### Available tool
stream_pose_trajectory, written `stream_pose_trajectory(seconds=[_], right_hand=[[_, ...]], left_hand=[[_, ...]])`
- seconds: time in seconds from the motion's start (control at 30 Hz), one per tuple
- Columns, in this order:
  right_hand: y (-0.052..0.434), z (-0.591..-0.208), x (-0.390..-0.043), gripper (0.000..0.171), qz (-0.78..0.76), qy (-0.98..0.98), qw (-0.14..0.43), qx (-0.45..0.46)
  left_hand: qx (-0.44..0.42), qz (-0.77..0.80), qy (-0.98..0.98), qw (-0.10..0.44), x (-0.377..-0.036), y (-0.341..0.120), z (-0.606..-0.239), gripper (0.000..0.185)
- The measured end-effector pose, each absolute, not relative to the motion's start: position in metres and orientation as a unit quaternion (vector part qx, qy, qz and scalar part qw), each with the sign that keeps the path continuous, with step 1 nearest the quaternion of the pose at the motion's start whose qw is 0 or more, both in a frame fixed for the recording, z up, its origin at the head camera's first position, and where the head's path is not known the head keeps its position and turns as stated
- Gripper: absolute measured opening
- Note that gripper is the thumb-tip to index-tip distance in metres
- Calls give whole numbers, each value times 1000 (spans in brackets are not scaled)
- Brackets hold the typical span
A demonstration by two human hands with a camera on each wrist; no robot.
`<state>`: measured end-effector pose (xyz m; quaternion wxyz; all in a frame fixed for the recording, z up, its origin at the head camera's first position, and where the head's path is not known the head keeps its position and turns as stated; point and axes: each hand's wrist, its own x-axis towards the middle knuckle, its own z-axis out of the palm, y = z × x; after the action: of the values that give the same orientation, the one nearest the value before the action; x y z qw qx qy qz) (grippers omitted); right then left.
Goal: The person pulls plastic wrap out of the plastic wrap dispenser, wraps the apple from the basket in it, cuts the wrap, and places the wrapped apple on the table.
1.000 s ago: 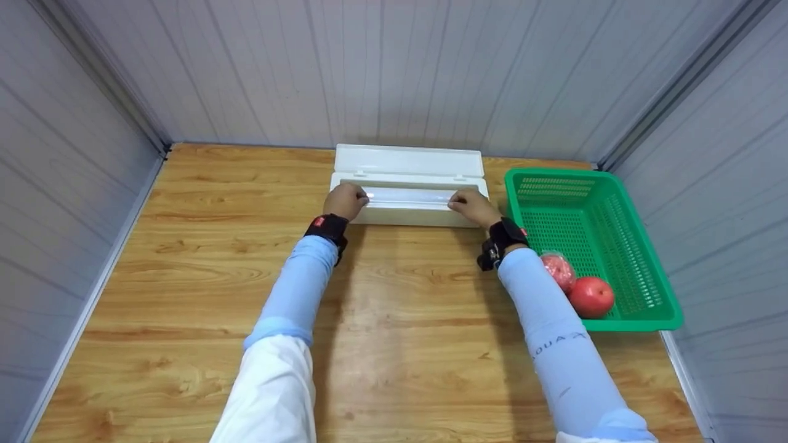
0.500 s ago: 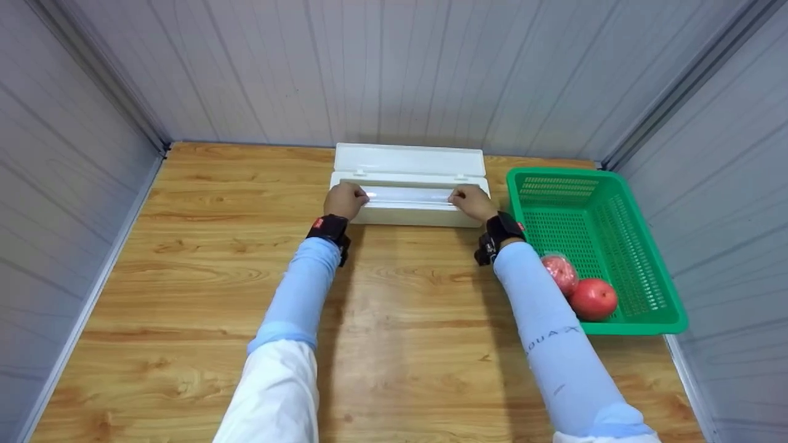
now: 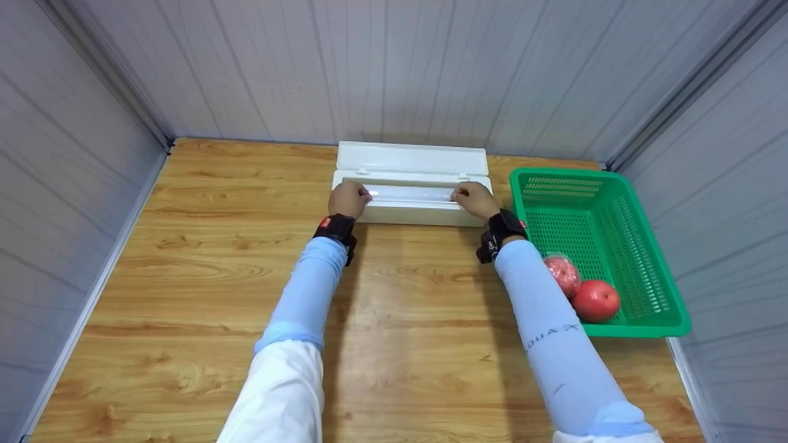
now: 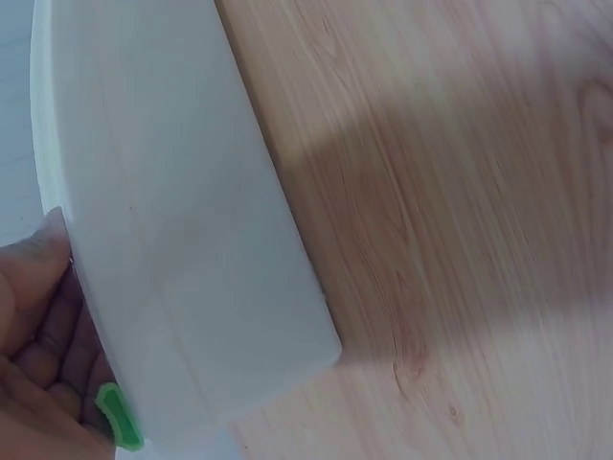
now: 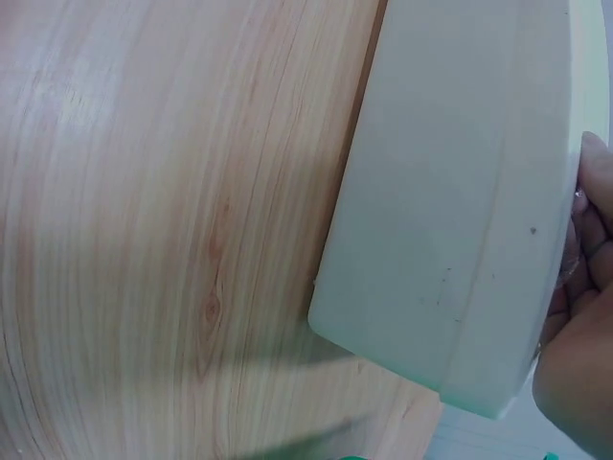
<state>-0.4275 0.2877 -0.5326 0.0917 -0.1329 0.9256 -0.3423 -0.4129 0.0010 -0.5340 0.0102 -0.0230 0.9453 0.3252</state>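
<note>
A white cling film dispenser box [image 3: 418,216] lies lengthwise at the back of the table, its lid [image 3: 412,157] tipped back. Inside it shows a shiny roll of cling film [image 3: 409,194]. My left hand [image 3: 348,200] pinches the film at the left part of the box's front edge. At the right part, my right hand [image 3: 475,199] pinches it too; a bit of clear film shows between those fingers in the right wrist view. A small green piece [image 4: 120,417] sits at the box's end near my left hand. Both hands' fingertips are partly hidden.
A green plastic basket [image 3: 668,264] stands on the right, holding a red round fruit [image 3: 596,301] and another one wrapped in film [image 3: 563,275]. Panel walls [image 3: 394,67] enclose the wooden table [image 3: 394,344] at the back and sides.
Both hands keep their grip at the box's front edge with hardly any movement. The whole view shifts slightly; box and basket stay in place.
</note>
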Motion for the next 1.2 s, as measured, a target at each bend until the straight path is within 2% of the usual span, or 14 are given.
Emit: stream_pose_trajectory(seconds=[0.2,0.57,1.0,1.2], right_hand=[[286,-535,-423,24,-360,921,88,-120],[285,-540,-424,24,-369,922,70,-94],[284,-524,-426,23,-363,927,38,-87],[287,-516,-426,23,-353,930,23,-100]], left_hand=[[-6,330,944,10,-410,-4,-534,18],[-25,325,944,47,-409,-3,-529,21],[4,287,958,-4,-414,-1,-520,19],[13,283,959,-11,-418,0,-514,21]])
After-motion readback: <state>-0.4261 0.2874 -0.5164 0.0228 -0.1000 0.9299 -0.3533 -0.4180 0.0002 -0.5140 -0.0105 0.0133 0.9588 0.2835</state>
